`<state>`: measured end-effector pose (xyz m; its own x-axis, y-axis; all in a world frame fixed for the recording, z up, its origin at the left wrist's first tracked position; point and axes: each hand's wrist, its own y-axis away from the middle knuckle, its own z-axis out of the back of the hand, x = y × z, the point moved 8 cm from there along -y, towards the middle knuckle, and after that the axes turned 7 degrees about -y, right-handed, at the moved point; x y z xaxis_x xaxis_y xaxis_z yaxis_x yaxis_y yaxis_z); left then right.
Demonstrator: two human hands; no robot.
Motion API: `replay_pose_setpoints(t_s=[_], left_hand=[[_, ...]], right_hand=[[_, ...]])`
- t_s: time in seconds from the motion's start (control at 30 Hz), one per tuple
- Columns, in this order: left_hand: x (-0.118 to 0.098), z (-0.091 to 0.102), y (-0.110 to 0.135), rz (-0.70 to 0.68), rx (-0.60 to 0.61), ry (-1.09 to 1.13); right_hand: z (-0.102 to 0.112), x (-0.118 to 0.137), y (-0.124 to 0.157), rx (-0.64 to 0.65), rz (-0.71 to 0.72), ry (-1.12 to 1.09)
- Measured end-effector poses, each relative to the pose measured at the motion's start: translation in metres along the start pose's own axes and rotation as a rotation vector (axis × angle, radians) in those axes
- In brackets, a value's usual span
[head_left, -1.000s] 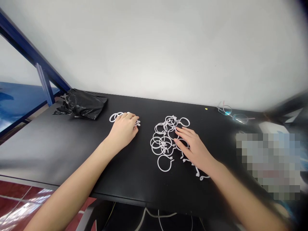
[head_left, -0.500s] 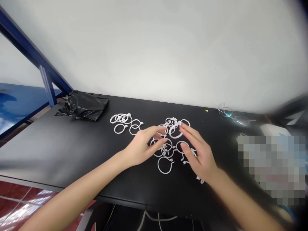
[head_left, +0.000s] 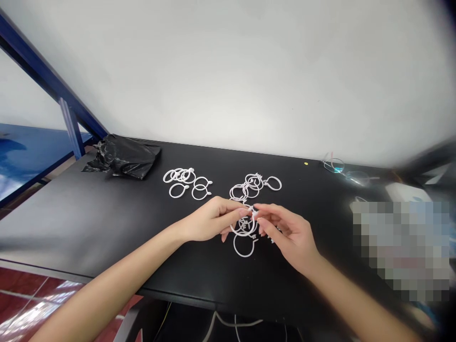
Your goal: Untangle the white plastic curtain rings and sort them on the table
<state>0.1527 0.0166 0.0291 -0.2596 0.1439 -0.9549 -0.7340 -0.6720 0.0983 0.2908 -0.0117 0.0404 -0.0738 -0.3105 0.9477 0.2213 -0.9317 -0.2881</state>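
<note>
Over the middle of the black table (head_left: 117,228), my left hand (head_left: 204,219) and my right hand (head_left: 294,232) hold one white plastic curtain ring (head_left: 244,234) between them. The left thumb and fingers pinch its left side. At its upper right, the right thumb and fingertips are closed around the clasp ends, partly hidden by the fingers. More white rings lie loose below and behind the hands, such as a ring with parted ends (head_left: 243,256) just in front. A heap of rings (head_left: 252,190) sits beyond my fingers.
Left of the hands is a group of rings with closed clasps (head_left: 178,191). A crumpled black plastic bag (head_left: 124,154) rests at the back left. Eyeglasses (head_left: 334,165) lie at the back right, near a blurred pixelated patch. A white wall (head_left: 228,85) borders the table's back.
My right hand has brought a ring from the back of the heap toward me, down to my left hand. Both hands now grip it, where the left was empty before.
</note>
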Motion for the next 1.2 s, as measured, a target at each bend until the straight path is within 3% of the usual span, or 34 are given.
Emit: replay_pose_setpoints(t_s=[0.17, 0.3, 0.4, 0.47, 0.53, 0.63, 0.73, 1.03, 1.13, 1.2], left_hand=[[-0.001, -0.015, 0.004, 0.023, 0.194, 0.026], [0.001, -0.014, 0.005, 0.055, 0.208, 0.030], [0.001, -0.014, 0.004, 0.055, 0.211, 0.003], [-0.002, -0.015, 0.003, 0.029, 0.162, -0.025], [-0.006, -0.011, 0.002, -0.027, 0.027, -0.087], [-0.020, -0.007, 0.007, -0.217, -0.199, -0.295], [-0.028, -0.014, 0.013, -0.389, -0.278, -0.570], [-0.031, -0.022, 0.017, -0.550, -0.340, -0.790], [-0.031, -0.020, 0.015, -0.542, -0.296, -0.859], [-0.031, -0.011, 0.013, -0.506, -0.336, -0.954]], right_hand=[[-0.009, -0.005, -0.003, 0.134, -0.128, -0.190], [-0.014, -0.004, -0.002, 0.201, -0.138, -0.262], [-0.013, -0.003, -0.001, 0.185, -0.098, -0.174], [-0.008, 0.001, -0.001, 0.111, -0.006, -0.069], [-0.003, 0.012, 0.000, 0.020, 0.155, 0.040], [-0.003, 0.030, 0.008, -0.077, 0.379, 0.169], [-0.008, 0.042, 0.015, -0.104, 0.484, 0.225], [-0.020, 0.056, 0.024, -0.065, 0.555, 0.289], [-0.018, 0.050, 0.017, -0.038, 0.500, 0.262], [-0.011, 0.040, 0.008, -0.028, 0.407, 0.268]])
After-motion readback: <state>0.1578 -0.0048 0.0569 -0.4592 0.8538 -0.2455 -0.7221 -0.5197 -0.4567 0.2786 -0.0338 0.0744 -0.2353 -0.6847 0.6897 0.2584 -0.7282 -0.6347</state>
